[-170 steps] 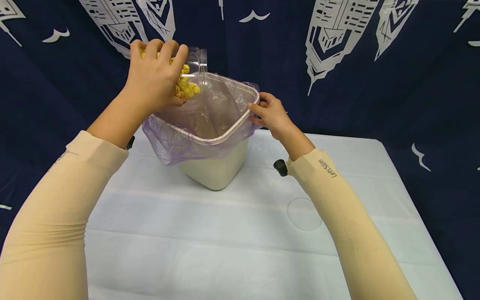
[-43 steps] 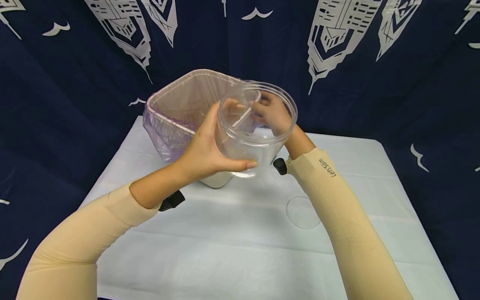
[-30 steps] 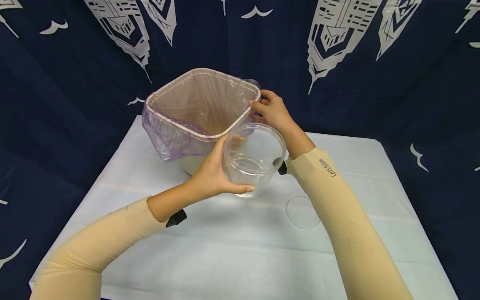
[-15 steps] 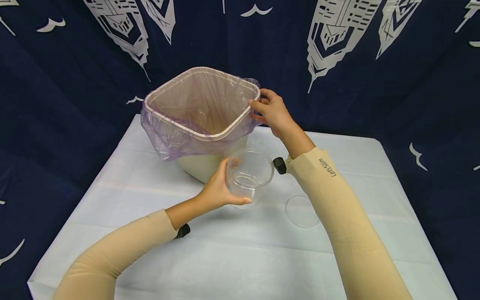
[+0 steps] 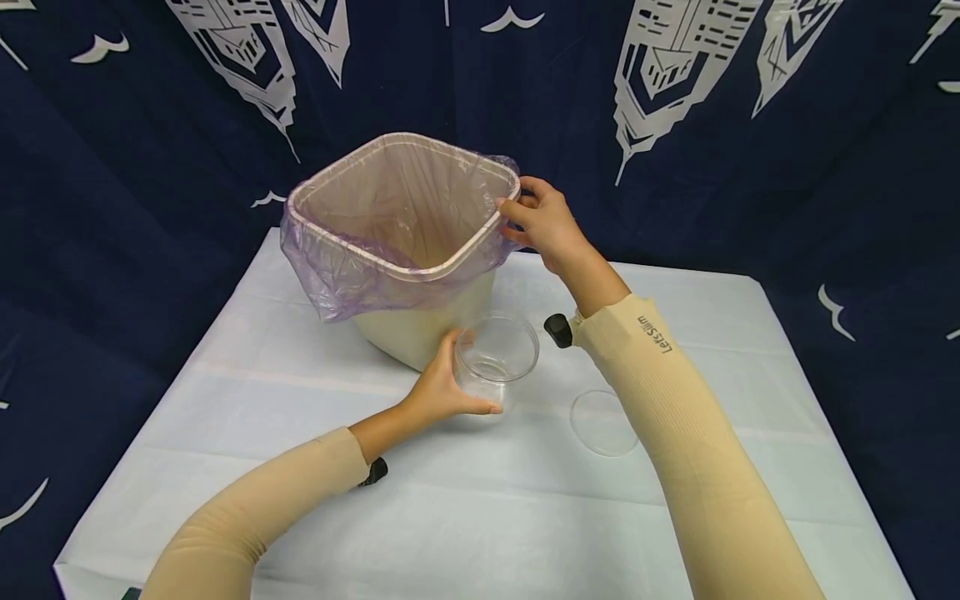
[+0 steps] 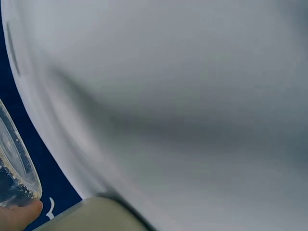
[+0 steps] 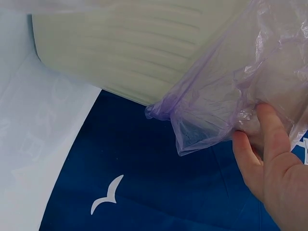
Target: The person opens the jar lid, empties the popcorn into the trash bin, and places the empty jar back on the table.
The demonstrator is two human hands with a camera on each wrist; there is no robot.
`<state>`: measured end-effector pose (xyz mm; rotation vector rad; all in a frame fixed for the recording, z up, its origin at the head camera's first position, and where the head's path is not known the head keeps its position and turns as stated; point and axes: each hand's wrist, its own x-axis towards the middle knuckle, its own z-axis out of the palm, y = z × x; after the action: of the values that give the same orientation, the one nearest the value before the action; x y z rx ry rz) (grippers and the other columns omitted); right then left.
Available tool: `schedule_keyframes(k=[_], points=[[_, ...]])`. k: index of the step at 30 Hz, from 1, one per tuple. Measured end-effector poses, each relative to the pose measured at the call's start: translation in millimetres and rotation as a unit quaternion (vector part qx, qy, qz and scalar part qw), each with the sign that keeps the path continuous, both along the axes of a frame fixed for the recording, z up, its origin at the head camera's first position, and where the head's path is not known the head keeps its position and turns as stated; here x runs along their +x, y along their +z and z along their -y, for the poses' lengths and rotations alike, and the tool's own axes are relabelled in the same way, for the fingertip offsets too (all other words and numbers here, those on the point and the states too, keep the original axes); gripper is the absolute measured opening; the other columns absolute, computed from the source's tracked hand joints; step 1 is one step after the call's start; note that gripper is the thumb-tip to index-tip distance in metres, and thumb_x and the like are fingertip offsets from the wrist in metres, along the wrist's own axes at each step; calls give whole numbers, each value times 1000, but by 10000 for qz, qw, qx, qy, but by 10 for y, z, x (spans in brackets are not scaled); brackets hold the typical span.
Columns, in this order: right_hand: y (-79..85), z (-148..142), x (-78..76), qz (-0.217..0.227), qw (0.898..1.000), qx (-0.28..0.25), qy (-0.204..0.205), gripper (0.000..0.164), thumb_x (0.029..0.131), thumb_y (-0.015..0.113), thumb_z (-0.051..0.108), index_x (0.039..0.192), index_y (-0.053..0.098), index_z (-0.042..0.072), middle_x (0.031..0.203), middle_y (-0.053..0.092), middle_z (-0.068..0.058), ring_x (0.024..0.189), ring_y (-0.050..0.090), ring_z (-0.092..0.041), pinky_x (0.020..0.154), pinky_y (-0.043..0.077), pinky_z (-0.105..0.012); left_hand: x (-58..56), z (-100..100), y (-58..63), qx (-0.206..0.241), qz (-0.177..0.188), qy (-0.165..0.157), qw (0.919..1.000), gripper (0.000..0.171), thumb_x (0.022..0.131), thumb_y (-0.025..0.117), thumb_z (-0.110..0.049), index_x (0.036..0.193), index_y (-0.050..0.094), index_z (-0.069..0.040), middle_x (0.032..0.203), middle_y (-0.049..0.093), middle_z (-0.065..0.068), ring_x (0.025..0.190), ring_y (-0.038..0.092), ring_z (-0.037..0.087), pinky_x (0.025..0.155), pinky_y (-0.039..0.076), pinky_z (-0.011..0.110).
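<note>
My left hand (image 5: 438, 392) holds a clear plastic jar (image 5: 498, 354) round its side, thumb in front. The jar's open mouth faces up; its base is low over the table, and I cannot tell if it touches. In the left wrist view, crumbs cling near the edge of the jar (image 6: 17, 180). My right hand (image 5: 546, 221) grips the right corner of the rim of a cream waste bin (image 5: 401, 333). A thin purple bin liner (image 5: 337, 279) folds over that rim. The right wrist view has the fingers on the liner (image 7: 207, 120). The bin's bottom is hidden.
A clear round lid (image 5: 603, 423) lies flat on the white-covered table (image 5: 480, 517), right of the jar. The bin stands toward the back of the table. Behind it hangs a dark blue curtain (image 5: 525, 108) with white prints.
My left hand has turned the jar from tipped over the bin to mouth-up and lowered it toward the table. Yellow popcorn-like pieces seen in it earlier are gone from it. My right hand stays at the rim.
</note>
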<state>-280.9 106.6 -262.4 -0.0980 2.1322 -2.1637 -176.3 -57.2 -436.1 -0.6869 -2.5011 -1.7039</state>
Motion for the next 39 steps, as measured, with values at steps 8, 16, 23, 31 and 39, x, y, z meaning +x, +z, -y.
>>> schedule_keyframes(k=[8, 16, 23, 31, 39], points=[[7, -1, 6, 54, 10000, -10, -14, 53, 88, 55, 7, 135, 31, 5, 117, 48, -16, 104, 52, -24, 84, 45, -33, 1, -32, -135, -236, 115, -168, 9995, 113, 46, 89, -28, 134, 23, -6, 128, 43, 13, 117, 42, 24, 96, 33, 39], [7, -6, 4, 36, 10000, 32, 1, 54, 88, 55, 7, 135, 31, 5, 119, 47, -17, 106, 52, -25, 84, 45, -34, -13, -30, -261, -356, 115, -282, 9989, 115, 46, 89, -32, 136, 21, -5, 130, 40, 11, 119, 39, 22, 98, 31, 38], [0, -2, -1, -3, 10000, 13, -3, 54, 88, 55, 7, 135, 31, 5, 120, 47, -17, 106, 52, -25, 84, 45, -34, -24, -22, -354, -477, 219, -432, 9977, 115, 47, 87, -36, 135, 20, -5, 132, 38, 8, 121, 37, 21, 98, 30, 38], [-4, -4, 3, -11, 10000, 6, -1, 53, 88, 55, 7, 135, 31, 5, 120, 47, -17, 106, 52, -25, 84, 45, -34, -54, -2, -386, -526, 245, -647, 9962, 114, 47, 88, -34, 134, 19, -12, 136, 35, 7, 124, 33, 23, 100, 28, 39], [4, -3, -1, -53, 9999, 112, 4, 51, 88, 54, 7, 134, 33, 4, 117, 49, -16, 104, 52, -24, 83, 45, -33, -69, 2, -396, -423, 349, -777, 9955, 116, 44, 89, -29, 135, 18, -10, 137, 32, 9, 125, 30, 29, 100, 26, 41]])
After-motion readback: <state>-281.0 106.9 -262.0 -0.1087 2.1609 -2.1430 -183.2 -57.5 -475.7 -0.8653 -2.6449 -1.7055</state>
